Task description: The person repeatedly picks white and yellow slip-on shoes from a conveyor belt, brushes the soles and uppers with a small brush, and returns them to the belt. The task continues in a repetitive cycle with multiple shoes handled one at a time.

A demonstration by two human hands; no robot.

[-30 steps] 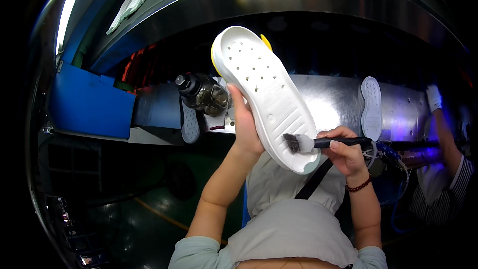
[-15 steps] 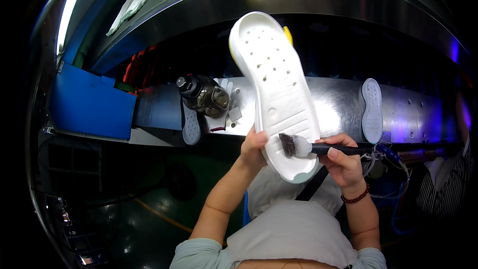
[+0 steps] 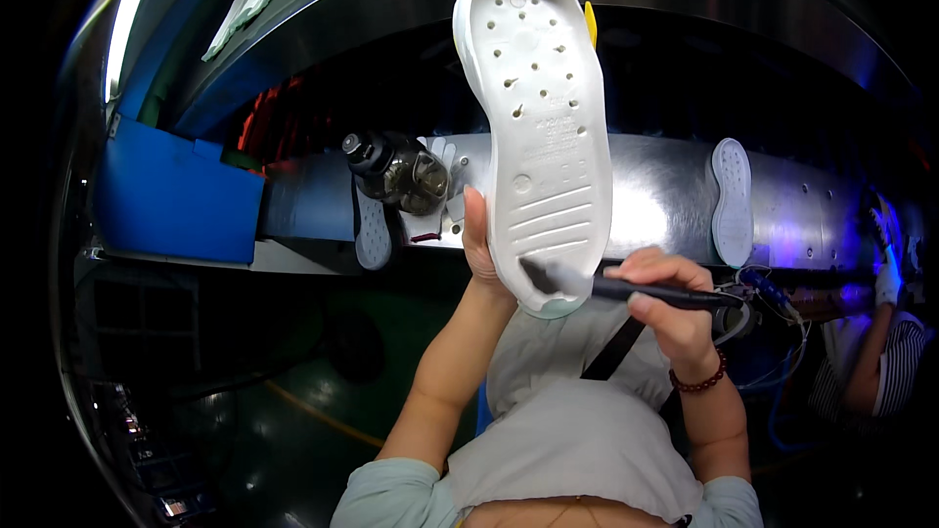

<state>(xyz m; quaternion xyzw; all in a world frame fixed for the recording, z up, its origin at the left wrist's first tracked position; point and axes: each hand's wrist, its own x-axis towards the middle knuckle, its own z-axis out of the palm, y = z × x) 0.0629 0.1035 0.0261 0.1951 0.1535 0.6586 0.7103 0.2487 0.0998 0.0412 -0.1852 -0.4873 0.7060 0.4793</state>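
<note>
A large white shoe (image 3: 548, 156) is held up with its recessed, hole-dotted sole side facing me. Its lower end has a pale green edge, and a bit of yellow sticks out at the upper right side. My left hand (image 3: 483, 252) grips it by the lower left edge, the thumb up along the side and the other fingers hidden behind. In my right hand (image 3: 675, 303) is a brush (image 3: 655, 291) with a black handle, closed between thumb and fingers. The brush's dark bristles, somewhat blurred, rest against the lower end of the sole.
Behind the shoe runs a metal bench (image 3: 650, 205). A dark bottle (image 3: 401, 174) stands on its left, with a grey-white sole piece (image 3: 373, 235) beside it. Another sole piece (image 3: 732, 200) lies to the right. Another person's arm (image 3: 878, 342) shows at far right.
The shoe has moved up and stands straighter, its sole turned more squarely to me. The brush has slid toward the lower end. At far right, the other person's arm has come into view.
</note>
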